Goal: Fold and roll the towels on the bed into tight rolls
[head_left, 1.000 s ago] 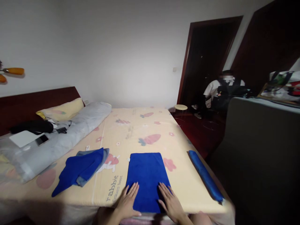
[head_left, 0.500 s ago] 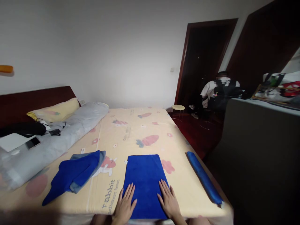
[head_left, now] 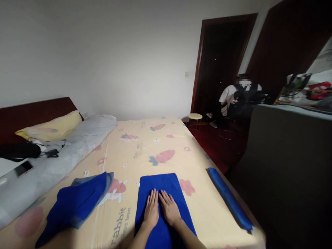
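A flat blue cloth (head_left: 158,181) lies on the patterned bed sheet in front of me, a small white tag at its left edge. My left hand (head_left: 151,209) rests palm down on it, fingers extended. Close beside it, my right hand (head_left: 169,207) also lies flat on the cloth, its fingers stretched out and pointing up and inward. Neither hand grips anything. To the left is a crumpled blue cloth (head_left: 75,200) with grey-blue parts showing. A rolled blue bundle (head_left: 229,199) lies along the bed's right side.
On the left are a grey quilt (head_left: 75,152), a yellow pillow (head_left: 54,126) and a phone (head_left: 24,168). A round stool (head_left: 195,116) stands beyond the bed. A seated person (head_left: 229,95) is near the door. A dark panel (head_left: 293,166) rises at the right.
Both hands have moved inward and forward, from the cloth's two side edges to its middle, close together. The view has shifted slightly.
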The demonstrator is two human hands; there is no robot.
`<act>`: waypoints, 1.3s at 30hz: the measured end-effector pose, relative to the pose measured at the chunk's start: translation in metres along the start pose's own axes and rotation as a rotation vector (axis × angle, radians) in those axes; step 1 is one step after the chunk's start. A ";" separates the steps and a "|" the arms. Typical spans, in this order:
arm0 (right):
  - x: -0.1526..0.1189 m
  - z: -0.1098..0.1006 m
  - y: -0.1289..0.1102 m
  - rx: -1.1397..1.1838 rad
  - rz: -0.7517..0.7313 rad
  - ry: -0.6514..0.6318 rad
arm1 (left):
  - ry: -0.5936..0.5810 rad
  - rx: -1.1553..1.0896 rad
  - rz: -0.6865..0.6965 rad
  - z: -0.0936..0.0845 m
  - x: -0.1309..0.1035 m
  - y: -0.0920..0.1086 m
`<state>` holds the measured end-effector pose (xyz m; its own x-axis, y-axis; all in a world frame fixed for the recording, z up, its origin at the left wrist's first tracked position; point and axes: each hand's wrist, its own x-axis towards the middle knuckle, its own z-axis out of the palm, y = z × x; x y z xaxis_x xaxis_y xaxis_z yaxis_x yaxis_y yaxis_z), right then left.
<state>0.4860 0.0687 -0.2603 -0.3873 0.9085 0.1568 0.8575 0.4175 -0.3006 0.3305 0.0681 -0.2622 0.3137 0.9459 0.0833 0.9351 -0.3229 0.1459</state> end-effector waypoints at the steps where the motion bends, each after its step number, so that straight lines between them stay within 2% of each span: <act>1: 0.006 0.003 0.001 0.008 -0.011 -0.004 | -0.004 0.013 -0.009 0.004 0.005 -0.004; 4: 0.012 0.010 0.021 0.013 0.014 0.027 | 0.028 0.062 -0.049 0.011 0.012 -0.023; 8: -0.001 0.015 0.067 -0.014 0.228 0.137 | 0.036 0.075 -0.150 0.005 0.010 -0.055; 11: -0.005 0.017 0.084 -0.037 0.324 0.170 | 0.039 0.091 -0.191 0.001 0.009 -0.070; 14: 0.009 0.017 0.072 -0.053 0.372 0.189 | 0.139 0.141 -0.258 0.003 0.016 -0.068; 17: 0.037 0.015 0.046 -0.002 0.207 0.140 | 0.200 0.133 -0.189 0.009 0.035 -0.054; 20: 0.061 0.015 0.030 0.056 0.004 0.034 | 0.118 0.077 -0.014 0.012 0.059 -0.044; 22: 0.070 0.014 0.034 0.056 -0.006 0.000 | 0.055 0.049 0.031 0.010 0.069 -0.047; 24: 0.071 0.012 0.049 0.037 0.069 0.007 | 0.029 0.037 -0.002 0.006 0.073 -0.058; 28: 0.063 0.006 0.092 0.002 0.298 0.041 | 0.036 0.055 -0.181 -0.001 0.069 -0.088; 31: 0.061 0.004 0.116 -0.010 0.403 0.055 | 0.001 0.076 -0.237 -0.006 0.069 -0.099; 33: 0.062 0.004 0.119 -0.027 0.437 0.078 | -0.027 0.109 -0.252 -0.011 0.073 -0.097; 35: 0.063 0.008 0.112 -0.062 0.480 0.129 | -0.015 0.156 -0.275 -0.016 0.075 -0.087; 37: 0.060 0.016 0.094 -0.083 0.473 0.200 | 0.052 0.176 -0.268 -0.015 0.073 -0.070; 39: 0.053 0.031 0.069 -0.063 0.370 0.248 | 0.131 0.150 -0.208 -0.006 0.064 -0.050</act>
<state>0.5143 0.1458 -0.3020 0.0356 0.9613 0.2730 0.9450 0.0565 -0.3221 0.3026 0.1450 -0.2582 0.0978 0.9760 0.1946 0.9941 -0.1049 0.0266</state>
